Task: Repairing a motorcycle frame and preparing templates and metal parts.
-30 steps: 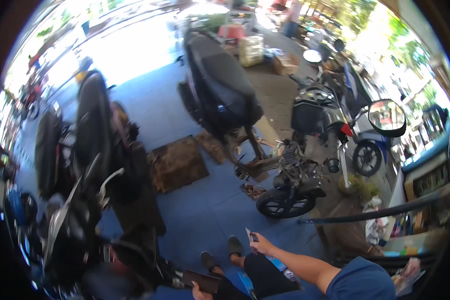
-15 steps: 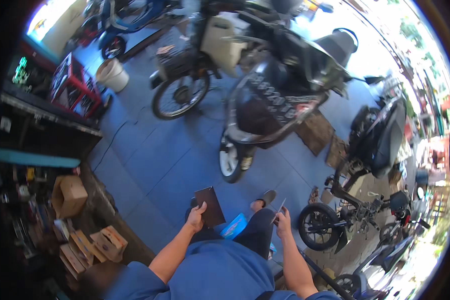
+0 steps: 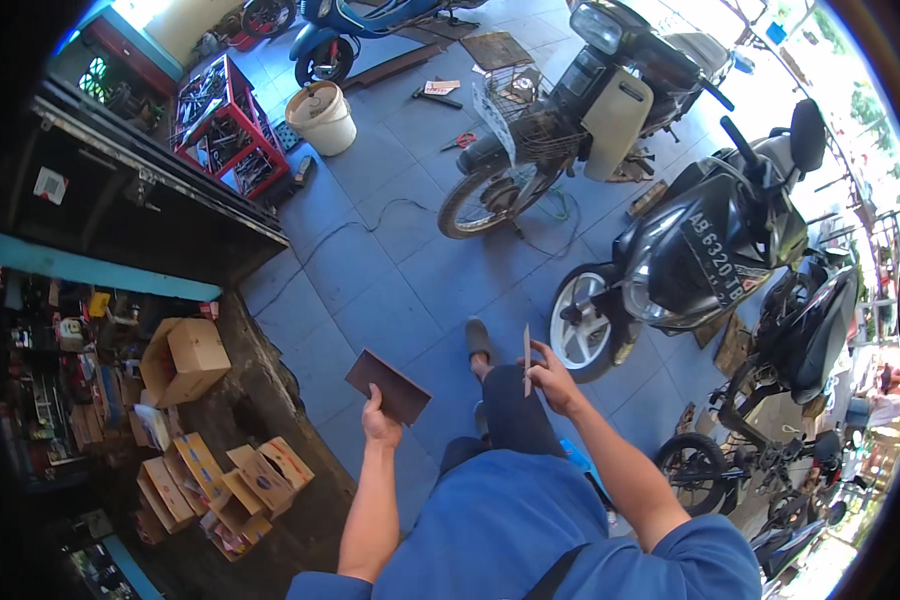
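Note:
My left hand (image 3: 381, 424) is closed on one end of a flat, dark brown rectangular sheet (image 3: 395, 388), its thumb lying on top. The sheet is stiff and tilted; what it is made of I cannot tell. In front of my right thigh, my right hand (image 3: 554, 382) pinches a thin light-brown sheet (image 3: 527, 345), seen almost edge-on. The two sheets are apart. Below my hands are my dark trousers and a shod foot (image 3: 477, 338) on the blue-grey tiles. Part of a bright blue item (image 3: 577, 455) shows beside my right leg.
A black scooter (image 3: 705, 245) stands ahead to the right, beside a motorbike with a wire basket (image 3: 545, 125). A white bucket (image 3: 322, 122) and a red tool rack (image 3: 232, 130) stand far left. Cardboard boxes (image 3: 185, 360) fill the near left. A cable (image 3: 370, 222) crosses the tiles.
The view has turned left, so the motorbikes sit further right and more of the boxes shows. Each hand keeps its sheet; the left one's sheet is now tilted differently.

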Motion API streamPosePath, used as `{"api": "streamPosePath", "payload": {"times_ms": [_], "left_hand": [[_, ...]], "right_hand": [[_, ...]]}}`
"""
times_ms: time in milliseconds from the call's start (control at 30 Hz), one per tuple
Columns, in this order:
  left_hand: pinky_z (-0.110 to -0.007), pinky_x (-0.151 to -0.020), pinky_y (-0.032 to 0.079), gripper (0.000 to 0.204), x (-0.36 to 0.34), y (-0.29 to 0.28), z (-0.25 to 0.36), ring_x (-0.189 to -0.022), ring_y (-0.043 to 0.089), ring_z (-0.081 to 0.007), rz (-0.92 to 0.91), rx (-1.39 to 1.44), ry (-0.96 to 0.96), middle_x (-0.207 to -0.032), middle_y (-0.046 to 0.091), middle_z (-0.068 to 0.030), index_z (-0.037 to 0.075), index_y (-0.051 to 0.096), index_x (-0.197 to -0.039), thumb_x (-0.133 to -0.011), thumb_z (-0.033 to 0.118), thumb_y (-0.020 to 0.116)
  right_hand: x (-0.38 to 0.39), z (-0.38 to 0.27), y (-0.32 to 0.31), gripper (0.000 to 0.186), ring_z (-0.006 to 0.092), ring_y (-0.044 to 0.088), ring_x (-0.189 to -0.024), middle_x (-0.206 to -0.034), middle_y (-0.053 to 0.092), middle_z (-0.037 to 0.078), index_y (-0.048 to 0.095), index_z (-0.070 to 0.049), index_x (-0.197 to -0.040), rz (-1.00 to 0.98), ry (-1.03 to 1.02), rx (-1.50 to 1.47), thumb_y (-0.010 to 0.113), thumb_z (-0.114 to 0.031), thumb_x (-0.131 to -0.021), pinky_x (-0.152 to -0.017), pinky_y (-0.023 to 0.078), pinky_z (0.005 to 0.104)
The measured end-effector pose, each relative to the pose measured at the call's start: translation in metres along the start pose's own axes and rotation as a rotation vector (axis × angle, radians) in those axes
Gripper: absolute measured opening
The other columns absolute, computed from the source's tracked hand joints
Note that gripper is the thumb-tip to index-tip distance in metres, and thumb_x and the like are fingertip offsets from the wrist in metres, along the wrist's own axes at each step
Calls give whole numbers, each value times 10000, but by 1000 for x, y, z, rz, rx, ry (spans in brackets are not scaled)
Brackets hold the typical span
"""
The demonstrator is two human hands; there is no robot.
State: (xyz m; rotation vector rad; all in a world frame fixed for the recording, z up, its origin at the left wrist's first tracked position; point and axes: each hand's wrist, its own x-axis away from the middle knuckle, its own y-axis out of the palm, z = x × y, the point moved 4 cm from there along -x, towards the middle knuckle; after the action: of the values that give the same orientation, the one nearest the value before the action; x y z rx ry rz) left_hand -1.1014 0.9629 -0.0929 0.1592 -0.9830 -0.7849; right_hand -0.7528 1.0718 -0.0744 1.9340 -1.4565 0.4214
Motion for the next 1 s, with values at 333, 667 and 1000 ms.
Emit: {"api": "streamPosePath", "payload": {"times_ms": [333, 667, 1000], "left_hand": [[-418, -1033, 425, 491, -169, 38, 184, -1168, 562, -251, -4, -61, 17, -1278, 600, -70, 39, 513, -1360, -1031, 402, 541], [-452, -1031, 444, 520, -319, 29, 309, -1166, 575, -280, 293, 130, 37, -1305, 606, -85, 64, 535, -1365, -1021, 454, 531], [-442, -1007, 462, 483, -577, 207, 462, -1126, 586, -278, 194, -119, -61, -1255, 612, -96, 52, 541, -1343, -1027, 417, 549]], "right_hand": [[-201, -118, 93, 689, 204, 592, -1027, -1225, 584, 146, 339, -35, -1501, 117, 62, -97, 558, -117, -853, -879, 512, 366], [-431, -337, 226, 697, 174, 555, -961, -1274, 557, 175, 329, -22, -1506, -54, -111, -106, 578, -127, -864, -869, 495, 345], [-631, -429, 245, 663, 185, 587, -849, -1163, 597, 142, 359, -31, -1484, 229, -67, -338, 567, -130, -862, -772, 527, 345]]}}
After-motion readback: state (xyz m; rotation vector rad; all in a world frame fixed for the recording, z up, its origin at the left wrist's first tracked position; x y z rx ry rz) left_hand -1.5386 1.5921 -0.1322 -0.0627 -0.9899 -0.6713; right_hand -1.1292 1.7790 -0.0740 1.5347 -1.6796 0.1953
